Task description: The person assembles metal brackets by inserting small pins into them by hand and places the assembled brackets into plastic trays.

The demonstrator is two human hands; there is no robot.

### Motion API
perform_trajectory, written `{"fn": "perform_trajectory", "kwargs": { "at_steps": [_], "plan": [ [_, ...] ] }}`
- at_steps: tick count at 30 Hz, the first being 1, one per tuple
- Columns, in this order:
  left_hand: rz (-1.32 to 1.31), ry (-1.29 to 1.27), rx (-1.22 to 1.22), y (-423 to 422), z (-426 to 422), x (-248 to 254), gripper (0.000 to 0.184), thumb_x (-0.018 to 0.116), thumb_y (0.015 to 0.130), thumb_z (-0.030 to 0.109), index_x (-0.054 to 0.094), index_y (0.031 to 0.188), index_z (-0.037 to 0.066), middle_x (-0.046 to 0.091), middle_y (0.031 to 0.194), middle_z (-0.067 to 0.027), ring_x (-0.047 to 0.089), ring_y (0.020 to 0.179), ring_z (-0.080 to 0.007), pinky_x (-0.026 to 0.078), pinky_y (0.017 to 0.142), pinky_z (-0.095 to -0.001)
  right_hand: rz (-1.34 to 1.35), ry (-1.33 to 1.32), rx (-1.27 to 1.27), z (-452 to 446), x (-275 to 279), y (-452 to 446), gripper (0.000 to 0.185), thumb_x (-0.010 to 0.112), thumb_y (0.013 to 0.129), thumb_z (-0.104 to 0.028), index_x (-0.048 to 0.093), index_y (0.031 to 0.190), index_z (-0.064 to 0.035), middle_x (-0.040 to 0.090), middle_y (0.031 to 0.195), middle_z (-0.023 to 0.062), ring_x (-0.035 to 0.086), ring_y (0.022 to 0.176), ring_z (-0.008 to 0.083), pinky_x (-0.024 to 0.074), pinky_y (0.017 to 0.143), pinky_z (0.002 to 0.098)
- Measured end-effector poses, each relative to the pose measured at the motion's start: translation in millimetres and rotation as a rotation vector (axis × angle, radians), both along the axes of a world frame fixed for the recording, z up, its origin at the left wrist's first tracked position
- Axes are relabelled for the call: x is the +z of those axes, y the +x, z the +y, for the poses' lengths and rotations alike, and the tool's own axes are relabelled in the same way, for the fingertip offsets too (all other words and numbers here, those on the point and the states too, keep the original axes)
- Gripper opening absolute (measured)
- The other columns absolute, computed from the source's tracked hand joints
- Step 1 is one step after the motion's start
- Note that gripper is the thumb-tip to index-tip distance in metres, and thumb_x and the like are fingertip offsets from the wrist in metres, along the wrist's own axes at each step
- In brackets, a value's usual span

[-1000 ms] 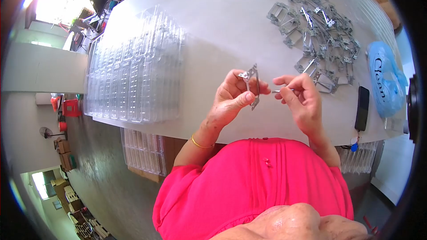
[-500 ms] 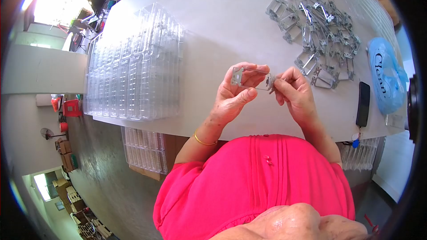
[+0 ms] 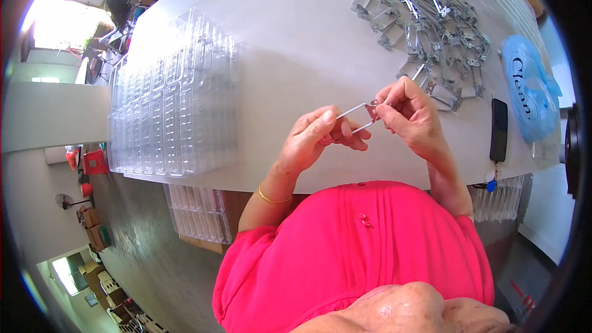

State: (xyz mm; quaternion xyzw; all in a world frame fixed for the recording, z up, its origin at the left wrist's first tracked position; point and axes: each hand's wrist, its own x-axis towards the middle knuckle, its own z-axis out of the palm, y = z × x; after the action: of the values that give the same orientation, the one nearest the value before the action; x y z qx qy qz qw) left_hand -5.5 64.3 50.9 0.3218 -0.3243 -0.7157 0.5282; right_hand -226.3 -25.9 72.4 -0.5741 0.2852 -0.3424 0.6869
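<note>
Above the table's front part, both hands hold one small metal bracket (image 3: 360, 118) made of two thin rods between end plates. My left hand (image 3: 313, 137) grips its left end, thumb on top, and the fingers partly cover that plate. My right hand (image 3: 408, 111) pinches the plate at the right end between thumb and fingers. Light reflects pink off the plates. Beyond my right hand lies a loose pile of similar metal brackets (image 3: 431, 21), tangled over one another.
A tall stack of clear plastic trays (image 3: 176, 98) stands at the table's left. On the right lie a black phone (image 3: 500, 129) with a blue tag and a blue plastic bag (image 3: 529, 89) marked "Clean". More clear trays (image 3: 197, 209) sit below the table edge.
The bracket has been turned over in my hands, so its plates face another way. My left thumb now lies across its left end. The camera view has shifted slightly.
</note>
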Motion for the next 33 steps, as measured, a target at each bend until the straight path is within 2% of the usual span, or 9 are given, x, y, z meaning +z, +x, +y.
{"fn": "perform_trajectory", "kwargs": {
  "at_steps": [1, 3, 7, 12, 14, 18, 26, 30, 33],
  "plan": [
    [0.003, 0.001, -0.003, 1, -1, -2, 0.041, 0.045, 0.108, 0.033, 0.06, 0.094, -0.003, 0.07, 0.097, -0.0254, 0.071, 0.101, -0.0386, 0.056, 0.09, -0.0509, -0.015, -0.004, 0.013, -1, 0, -1, 0.015, 0.063, 0.095, 0.004, 0.051, 0.094, -0.0048, 0.06, 0.1, 0.0055, 0.061, 0.088, 0.0066, 0.0501, 0.074, 0.0224],
    [-0.189, -0.031, 0.015, 6, -1, -6, 0.042, 0.044, 0.107, 0.033, 0.06, 0.09, -0.002, 0.07, 0.096, -0.0265, 0.071, 0.094, -0.0368, 0.056, 0.089, -0.0483, -0.033, -0.005, 0.032, -2, 0, -2, 0.015, 0.063, 0.095, 0.005, 0.051, 0.094, -0.0047, 0.06, 0.1, 0.0055, 0.061, 0.087, 0.0067, 0.0503, 0.075, 0.0228],
    [-0.204, 0.026, -0.039, 3, 0, 3, 0.04, 0.047, 0.105, 0.031, 0.059, 0.086, -0.001, 0.07, 0.091, -0.0248, 0.07, 0.09, -0.0352, 0.055, 0.086, -0.0462, 0.008, -0.042, 0.074, -2, 2, -3, 0.015, 0.064, 0.094, 0.004, 0.052, 0.094, -0.005, 0.061, 0.1, 0.0051, 0.061, 0.087, 0.0063, 0.0503, 0.074, 0.0229],
    [-0.091, 0.019, -0.049, 0, -2, -4, 0.035, 0.049, 0.105, 0.028, 0.056, 0.083, 0.001, 0.067, 0.087, -0.023, 0.067, 0.082, -0.0309, 0.053, 0.072, -0.0397, 0.01, -0.025, 0.086, -4, -4, -2, 0.014, 0.067, 0.096, 0.001, 0.054, 0.095, -0.0049, 0.063, 0.099, 0.0045, 0.059, 0.083, 0.0054, 0.049, 0.07, 0.0213],
    [-0.01, 0.03, -0.013, -1, -2, -9, 0.034, 0.05, 0.105, 0.027, 0.056, 0.084, 0.001, 0.067, 0.09, -0.0242, 0.066, 0.08, -0.0296, 0.051, 0.069, -0.0373, -0.024, -0.149, -0.081, -4, -8, 0, 0.011, 0.068, 0.097, -0.003, 0.057, 0.1, -0.0039, 0.063, 0.099, 0.0036, 0.058, 0.079, 0.005, 0.048, 0.067, 0.0203],
    [0.112, 0.046, 0.009, 1, -2, -11, 0.032, 0.051, 0.106, 0.026, 0.058, 0.089, 0.0, 0.066, 0.095, -0.0259, 0.063, 0.076, -0.0265, 0.049, 0.064, -0.0331, -0.077, -0.252, -0.187, -2, -11, -2, 0.011, 0.067, 0.098, -0.004, 0.059, 0.106, -0.0031, 0.064, 0.101, 0.0044, 0.06, 0.078, 0.0058, 0.0489, 0.066, 0.0205],
    [0.092, 0.046, -0.01, -5, 2, -4, 0.031, 0.051, 0.106, 0.027, 0.061, 0.093, 0.0, 0.066, 0.1, -0.0267, 0.061, 0.073, -0.0233, 0.048, 0.064, -0.0329, -0.17, -0.478, -0.262, 14, 4, 10, 0.016, 0.064, 0.095, 0.008, 0.059, 0.107, 0.0007, 0.067, 0.107, 0.0163, 0.068, 0.092, 0.0157, 0.0587, 0.081, 0.0284],
    [0.075, 0.044, -0.037, -5, 3, -1, 0.031, 0.053, 0.105, 0.028, 0.061, 0.094, 0.0, 0.067, 0.102, -0.0259, 0.062, 0.075, -0.0216, 0.048, 0.065, -0.032, -0.135, -0.554, -0.229, 11, -2, 11, 0.017, 0.065, 0.094, 0.01, 0.059, 0.107, 0.0012, 0.067, 0.108, 0.0188, 0.069, 0.091, 0.0172, 0.0597, 0.081, 0.0297],
    [0.037, 0.063, -0.023, -6, 5, 5, 0.031, 0.053, 0.105, 0.027, 0.062, 0.095, -0.001, 0.067, 0.103, -0.0242, 0.061, 0.075, -0.0205, 0.049, 0.066, -0.0315, -0.097, -0.579, -0.261, 11, -1, 12, 0.017, 0.068, 0.092, 0.009, 0.06, 0.105, 0.0009, 0.069, 0.103, 0.0176, 0.07, 0.088, 0.0184, 0.0595, 0.076, 0.0292]
  ]
}}
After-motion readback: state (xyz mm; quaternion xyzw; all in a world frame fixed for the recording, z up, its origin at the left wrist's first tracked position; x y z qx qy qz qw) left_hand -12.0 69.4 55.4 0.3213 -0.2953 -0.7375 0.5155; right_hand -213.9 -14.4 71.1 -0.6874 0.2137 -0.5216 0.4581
